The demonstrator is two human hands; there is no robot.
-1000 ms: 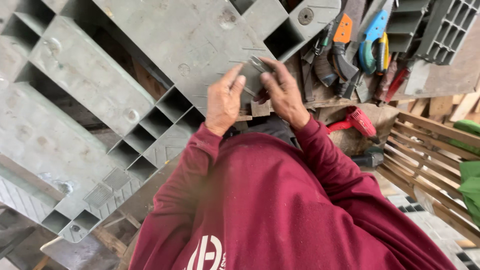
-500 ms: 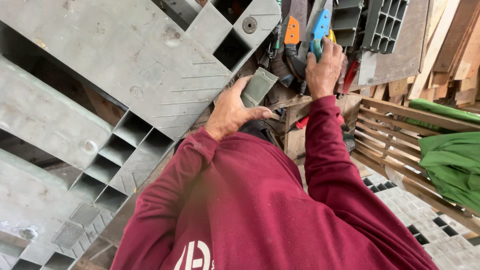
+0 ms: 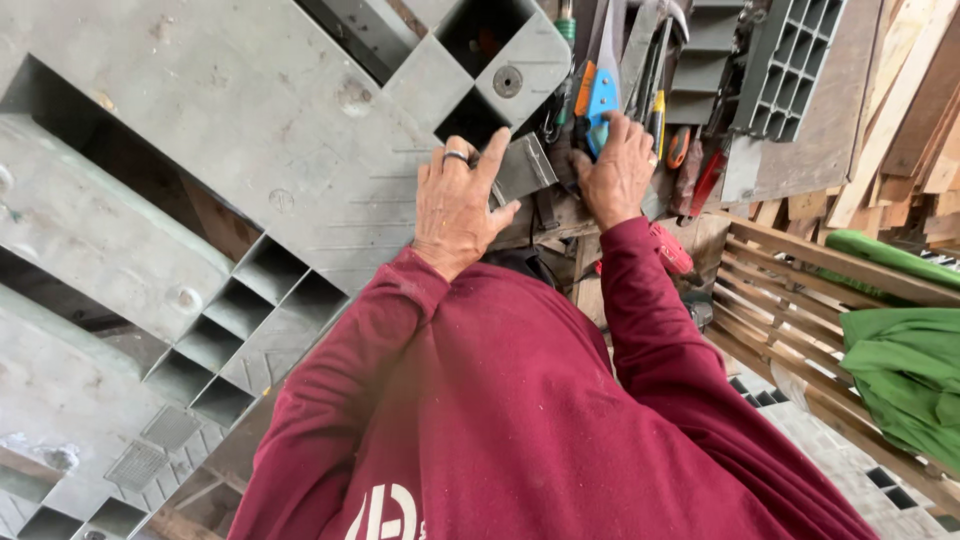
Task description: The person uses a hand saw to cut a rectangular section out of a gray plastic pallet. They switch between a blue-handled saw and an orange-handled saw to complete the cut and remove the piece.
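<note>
Two hands, split apart now – a second ago both together on the small grey metal piece, at present only one left on it. Lying at the edge of the big grey plastic pallet, beside one of its square pockets, tilted a little, partly covered. Pinned there by the left hand: palm down, fingers spread, ring showing, thumb out toward the piece's lower edge. Grip open, then – pressing flat rather than wrapped round anything.

Gone over to the clutter of tools just right of the piece, the right hand. Fingertips curled over the lower end of a blue-handled tool; half a second back, reaching higher on that same handle. Closed round it or merely resting on it – cannot tell, fingers hidden behind the knuckles.

Judging from that: steadying with the left, busy among the tools with the right, piece no longer worked two-handed.

Further out, a red power tool below the right wrist, near the sleeve. Beyond it, wooden slats, with a green cloth draped over their far side.
</note>
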